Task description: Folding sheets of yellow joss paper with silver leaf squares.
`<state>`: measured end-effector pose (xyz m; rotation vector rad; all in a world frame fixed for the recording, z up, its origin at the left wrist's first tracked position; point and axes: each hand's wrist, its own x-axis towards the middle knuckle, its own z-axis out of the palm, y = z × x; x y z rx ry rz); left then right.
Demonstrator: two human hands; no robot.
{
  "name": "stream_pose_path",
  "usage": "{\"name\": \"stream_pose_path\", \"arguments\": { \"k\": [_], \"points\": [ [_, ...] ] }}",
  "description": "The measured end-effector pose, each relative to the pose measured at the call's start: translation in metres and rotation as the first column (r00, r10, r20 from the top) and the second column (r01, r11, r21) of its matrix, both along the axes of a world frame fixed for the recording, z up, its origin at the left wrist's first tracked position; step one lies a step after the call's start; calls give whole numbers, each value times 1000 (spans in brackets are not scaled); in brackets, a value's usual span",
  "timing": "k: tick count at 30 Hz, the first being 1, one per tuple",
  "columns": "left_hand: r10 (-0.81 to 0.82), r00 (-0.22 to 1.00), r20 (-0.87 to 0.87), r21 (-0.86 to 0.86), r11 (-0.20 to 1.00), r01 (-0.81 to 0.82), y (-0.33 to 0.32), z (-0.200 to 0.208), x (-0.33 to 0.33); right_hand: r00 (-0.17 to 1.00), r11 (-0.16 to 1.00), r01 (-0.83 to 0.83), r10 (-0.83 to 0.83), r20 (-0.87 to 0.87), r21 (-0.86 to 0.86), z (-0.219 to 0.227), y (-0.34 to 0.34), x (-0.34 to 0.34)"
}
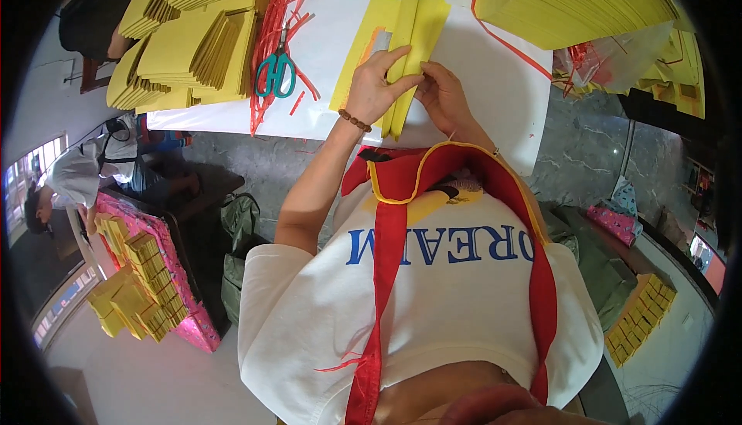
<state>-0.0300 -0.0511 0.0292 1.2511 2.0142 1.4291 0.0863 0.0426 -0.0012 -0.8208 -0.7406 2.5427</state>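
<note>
A sheet of yellow paper (433,27) with upright lengthwise folds stands on the white table in front of me. My left hand (375,83) pinches the folded ridge from the left, thumb and fingertips pressed on it. From the right, my right hand (446,99) grips the same paper near its lower part, fingers bent; some of its fingertips are hidden. Under the folded paper, to the left, lies another flat yellow sheet (369,23) with an orange and grey patch showing beside my left hand.
Left of the paper lie teal-handled scissors (276,74) on a bundle of red plastic strips (280,11). Folded yellow stacks (182,50) stand at the far left, and a large yellow stack (572,0) at the far right. Another person (85,162) is at left.
</note>
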Motion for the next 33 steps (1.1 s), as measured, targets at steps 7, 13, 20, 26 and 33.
{"name": "stream_pose_path", "arguments": {
  "k": [7, 13, 20, 26, 33],
  "points": [
    [-16, 999, 32, -5, 1000, 17, 0, 0, 0, 1000, 1000, -18, 18, 1, -8, -11, 3, 2],
    [-23, 1000, 16, 4, 1000, 23, 0, 0, -1, 1000, 1000, -16, 16, 14, 1, -10, 3, 1],
    [-66, 984, 167, -150, 984, 92, -2, 7, -5, 999, 998, 51, -51, 14, -35, 6, -2, -2],
    [-92, 840, 534, 53, 996, 75, -4, -6, -5, 1000, 998, 28, -29, -12, -55, 7, 0, -1],
    [-105, 853, 512, 40, 994, 98, -3, -9, -6, 999, 996, 35, -36, -8, -79, 1, 3, 2]
  ]
}}
